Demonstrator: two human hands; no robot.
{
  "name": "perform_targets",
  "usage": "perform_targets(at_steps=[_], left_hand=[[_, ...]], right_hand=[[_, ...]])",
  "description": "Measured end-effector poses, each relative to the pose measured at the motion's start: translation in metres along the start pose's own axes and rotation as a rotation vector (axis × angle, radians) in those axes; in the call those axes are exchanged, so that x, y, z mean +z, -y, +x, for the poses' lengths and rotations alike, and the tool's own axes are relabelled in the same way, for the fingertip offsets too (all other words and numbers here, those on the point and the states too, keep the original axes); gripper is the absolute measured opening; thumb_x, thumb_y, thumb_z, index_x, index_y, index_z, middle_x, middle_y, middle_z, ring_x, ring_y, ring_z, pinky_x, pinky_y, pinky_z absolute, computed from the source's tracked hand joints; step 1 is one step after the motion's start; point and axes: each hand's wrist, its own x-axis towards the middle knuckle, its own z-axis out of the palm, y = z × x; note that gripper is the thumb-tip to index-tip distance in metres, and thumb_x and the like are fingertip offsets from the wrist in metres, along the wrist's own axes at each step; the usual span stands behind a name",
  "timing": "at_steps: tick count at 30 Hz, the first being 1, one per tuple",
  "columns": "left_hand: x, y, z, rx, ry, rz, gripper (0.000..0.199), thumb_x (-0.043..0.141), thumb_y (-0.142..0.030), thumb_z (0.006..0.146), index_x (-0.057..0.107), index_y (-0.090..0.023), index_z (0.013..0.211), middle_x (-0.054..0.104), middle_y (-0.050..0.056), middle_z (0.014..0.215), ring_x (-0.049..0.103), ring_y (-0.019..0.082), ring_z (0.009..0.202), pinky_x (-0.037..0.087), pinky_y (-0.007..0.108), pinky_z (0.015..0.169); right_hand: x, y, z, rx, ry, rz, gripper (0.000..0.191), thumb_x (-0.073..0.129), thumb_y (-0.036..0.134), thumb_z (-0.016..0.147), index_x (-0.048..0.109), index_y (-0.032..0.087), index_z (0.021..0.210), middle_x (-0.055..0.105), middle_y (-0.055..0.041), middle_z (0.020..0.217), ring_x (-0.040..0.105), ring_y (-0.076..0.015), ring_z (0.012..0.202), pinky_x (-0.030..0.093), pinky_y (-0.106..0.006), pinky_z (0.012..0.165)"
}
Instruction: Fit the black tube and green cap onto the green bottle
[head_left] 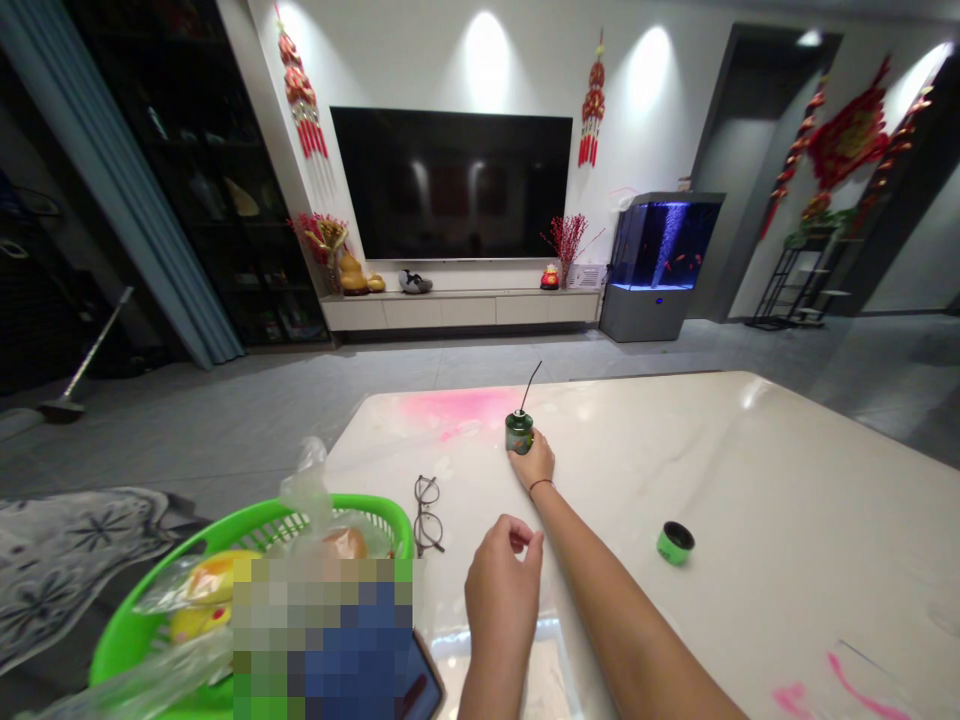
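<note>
Good low grip: right hand cups the small green canister at its base, left hand curled nearly shut, holding nothing visible.

blurred: pixelated patch hides front of green plastic basket and its contents | cut off: basket and phone by bottom edge | hidden: right hand partly behind dark green canister; left hand palm, curled away | too small: canister's label
</note>
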Motion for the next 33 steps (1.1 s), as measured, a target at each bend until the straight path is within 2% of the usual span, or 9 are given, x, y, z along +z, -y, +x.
perform_targets(at_steps=[4,7,14,18,20,26,33], left_hand=[[-0.0003,-0.0007,-0.0005,-0.002,0.006,-0.007,0.012,0.048,-0.03,0.075,0.055,-0.021,0.072,0.065,0.001,0.08,0.059,0.015,0.081,0.038,0.024,0.068],[-0.001,-0.0022,-0.0004,-0.006,0.016,-0.004,0.012,0.048,-0.03,0.076,0.056,-0.021,0.073,0.065,0.001,0.081,0.059,0.015,0.081,0.038,0.024,0.068],[-0.002,-0.0051,-0.002,-0.021,0.036,0.001,0.014,0.047,-0.03,0.077,0.058,-0.021,0.076,0.066,0.001,0.083,0.06,0.015,0.082,0.038,0.024,0.068],[-0.0016,-0.0038,-0.002,-0.015,0.036,-0.009,0.014,0.047,-0.03,0.078,0.058,-0.021,0.076,0.066,0.001,0.084,0.06,0.015,0.081,0.038,0.023,0.068],[-0.0008,-0.003,-0.0012,-0.009,0.034,-0.015,0.013,0.048,-0.029,0.077,0.058,-0.021,0.076,0.066,0.001,0.083,0.06,0.014,0.081,0.038,0.023,0.067],[0.0011,-0.003,0.0,-0.011,0.039,-0.02,0.012,0.049,-0.028,0.077,0.058,-0.02,0.076,0.066,0.001,0.079,0.06,0.013,0.076,0.037,0.021,0.065],[0.0018,-0.0005,0.0015,0.024,0.057,-0.072,0.015,0.047,-0.03,0.078,0.057,-0.02,0.074,0.067,0.001,0.079,0.06,0.014,0.076,0.04,0.022,0.067]], right_hand=[[0.0012,-0.0016,0.0001,-0.004,0.017,-0.007,0.057,0.061,0.03,0.062,0.046,0.024,0.116,0.062,-0.0042,0.106,0.056,-0.0218,0.097,0.038,-0.031,0.086],[0.0024,-0.0026,0.0006,-0.005,0.046,-0.047,0.066,0.062,0.034,0.064,0.04,0.025,0.125,0.064,-0.0039,0.103,0.057,-0.022,0.096,0.038,-0.032,0.086],[0.0008,0.0004,0.0005,-0.015,0.083,-0.114,0.077,0.062,0.036,0.065,0.03,0.021,0.134,0.063,-0.0083,0.101,0.057,-0.0247,0.096,0.036,-0.035,0.087],[0.0008,0.0026,-0.0004,0.003,0.028,-0.09,0.078,0.064,0.035,0.062,0.033,0.013,0.131,0.053,-0.0163,0.116,0.052,-0.0277,0.105,0.037,-0.036,0.088],[0.0019,0.0028,-0.0003,0.024,0.001,-0.08,0.078,0.065,0.035,0.059,0.036,0.01,0.128,0.052,-0.0184,0.116,0.051,-0.0288,0.106,0.037,-0.037,0.088],[0.0028,0.0016,0.0005,0.024,0.01,-0.056,0.069,0.064,0.033,0.061,0.04,0.014,0.122,0.057,-0.0128,0.111,0.053,-0.0267,0.102,0.036,-0.036,0.088],[0.0004,0.0017,-0.0009,0.009,0.029,-0.023,0.066,0.064,0.033,0.061,0.041,0.015,0.121,0.06,-0.0092,0.108,0.054,-0.0252,0.101,0.037,-0.035,0.088]])
